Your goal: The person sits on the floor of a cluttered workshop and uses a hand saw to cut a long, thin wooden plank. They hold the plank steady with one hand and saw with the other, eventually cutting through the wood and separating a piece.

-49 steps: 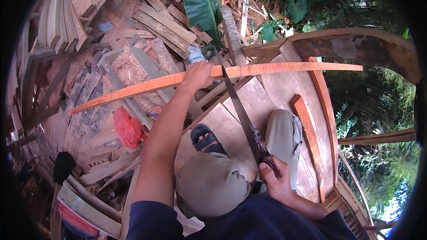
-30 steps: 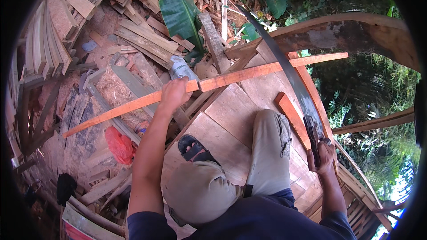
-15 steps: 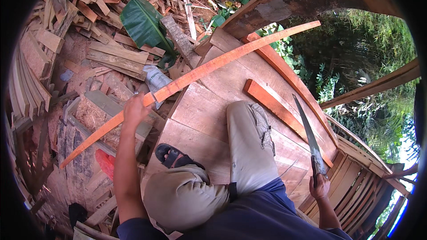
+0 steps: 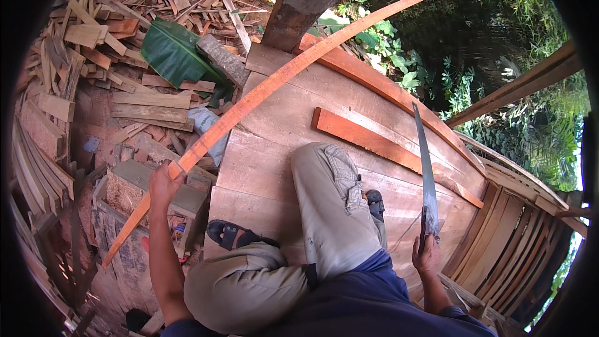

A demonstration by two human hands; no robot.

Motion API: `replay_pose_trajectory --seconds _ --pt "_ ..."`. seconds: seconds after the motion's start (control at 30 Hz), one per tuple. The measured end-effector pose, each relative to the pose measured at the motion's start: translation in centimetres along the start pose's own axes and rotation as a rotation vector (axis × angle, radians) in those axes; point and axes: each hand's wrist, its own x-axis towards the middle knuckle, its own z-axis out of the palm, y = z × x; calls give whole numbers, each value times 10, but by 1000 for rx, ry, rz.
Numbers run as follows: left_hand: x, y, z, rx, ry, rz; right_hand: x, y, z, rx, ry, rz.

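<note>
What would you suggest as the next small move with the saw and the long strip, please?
Probably bring the handsaw back across to the long orange wood strip. The right hand holds the saw upright, well clear of the strip, while the left hand grips the strip where it overhangs the plank platform.

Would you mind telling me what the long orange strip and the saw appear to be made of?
The long orange strip, held by the left hand, looks like bare sawn wood: matte reddish-orange, thin, unpainted. The saw in the right hand seems to have a dull grey steel blade; its handle is mostly hidden by the grip, so that material is unclear.
</note>
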Motion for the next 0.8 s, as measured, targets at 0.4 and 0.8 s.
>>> replay_pose_trajectory --seconds 0.4,0.8 --pt "-2 12 -12 12 9 -19 140 47 215 -2 -178 -181" --pt "-7 1 -9 5 2 -19 288 -444 -45 237 91 -1255"
